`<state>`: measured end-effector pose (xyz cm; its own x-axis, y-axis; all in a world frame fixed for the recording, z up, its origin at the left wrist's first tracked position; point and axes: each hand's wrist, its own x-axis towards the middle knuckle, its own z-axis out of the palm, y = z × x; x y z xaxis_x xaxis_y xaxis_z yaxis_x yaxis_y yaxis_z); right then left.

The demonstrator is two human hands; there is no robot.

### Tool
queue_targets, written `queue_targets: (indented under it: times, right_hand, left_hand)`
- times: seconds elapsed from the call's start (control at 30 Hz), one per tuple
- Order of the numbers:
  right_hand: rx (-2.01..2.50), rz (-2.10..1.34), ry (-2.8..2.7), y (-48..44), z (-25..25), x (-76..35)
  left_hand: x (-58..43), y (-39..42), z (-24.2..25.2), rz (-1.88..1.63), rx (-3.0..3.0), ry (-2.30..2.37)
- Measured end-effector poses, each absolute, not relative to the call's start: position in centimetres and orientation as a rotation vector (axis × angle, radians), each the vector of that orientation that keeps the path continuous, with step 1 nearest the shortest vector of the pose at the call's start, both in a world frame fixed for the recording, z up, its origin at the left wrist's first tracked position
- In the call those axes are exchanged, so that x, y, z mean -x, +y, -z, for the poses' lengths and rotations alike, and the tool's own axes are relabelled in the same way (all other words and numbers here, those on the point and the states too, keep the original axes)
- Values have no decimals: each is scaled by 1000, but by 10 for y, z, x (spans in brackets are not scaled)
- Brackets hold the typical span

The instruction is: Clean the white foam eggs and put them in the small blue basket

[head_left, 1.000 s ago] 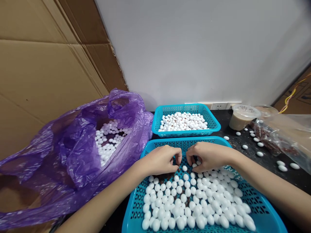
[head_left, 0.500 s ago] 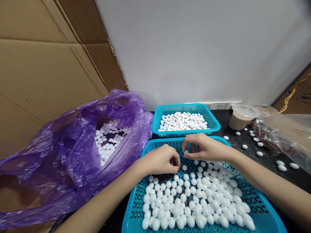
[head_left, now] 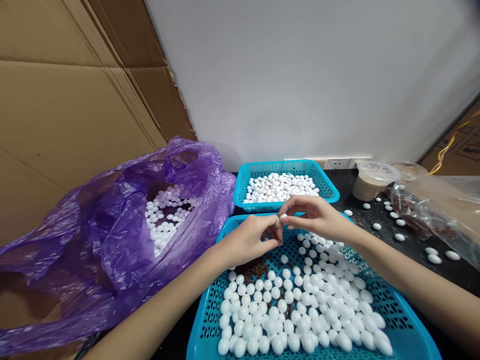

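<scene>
Over the back of the near blue basket, my two hands meet. My right hand pinches a small white ball between thumb and fingertips. Against it, the curled fingers of my left hand come close to the ball; what they grip is too small or hidden to tell. Below them the basket holds a spread of white balls, thickest at the right and front. A clump of reddish-brown shreds lies at the basket's left, under my left hand.
Behind stands a second blue basket with white balls and brown flecks. At left is a purple plastic bag holding white balls. A lidded cup, a clear bag of brown shreds and loose balls lie on the dark table at right.
My left hand has risen from the brown clump, uncovering it. My right hand has moved up and slightly left with the ball, and the fingertips now meet.
</scene>
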<state>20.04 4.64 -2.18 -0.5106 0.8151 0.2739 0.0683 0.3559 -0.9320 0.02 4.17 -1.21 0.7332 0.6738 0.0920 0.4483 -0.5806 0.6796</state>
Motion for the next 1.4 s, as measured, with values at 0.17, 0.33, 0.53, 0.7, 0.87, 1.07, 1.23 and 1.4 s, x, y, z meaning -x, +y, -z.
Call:
queue_targets:
  times: [0.17,0.33,0.53,0.7,0.87,1.07,1.23,1.4]
  right_hand:
    - [745,-1378,-1497,49,17,-202]
    - [734,-1481,-1474,47,16,-202]
    - [685,-1563,-1455,46,15,-201]
    - [680,-1589,-1477,46,14,-203]
    - [681,-1622,-1503,47,15,-205]
    - [653,-1705,-1483,47,16,-206]
    - [626,-1799,-1401,46,16,-208]
    - [625,-1809,-1415,46,16,-207]
  left_hand:
    - [-3,42,10,-925,-2213,790]
    - [-2,38,10,-1214,-2289,718]
    - [0,36,12,-1296,-2370,660]
    - [0,37,12,-1274,-2376,627]
    - [-2,35,7,-1382,-2442,642]
    - [-2,33,4,-1367,-2588,642]
    - [0,31,5,-1316,-2630,547]
    - [-1,31,4,-1360,-2664,470]
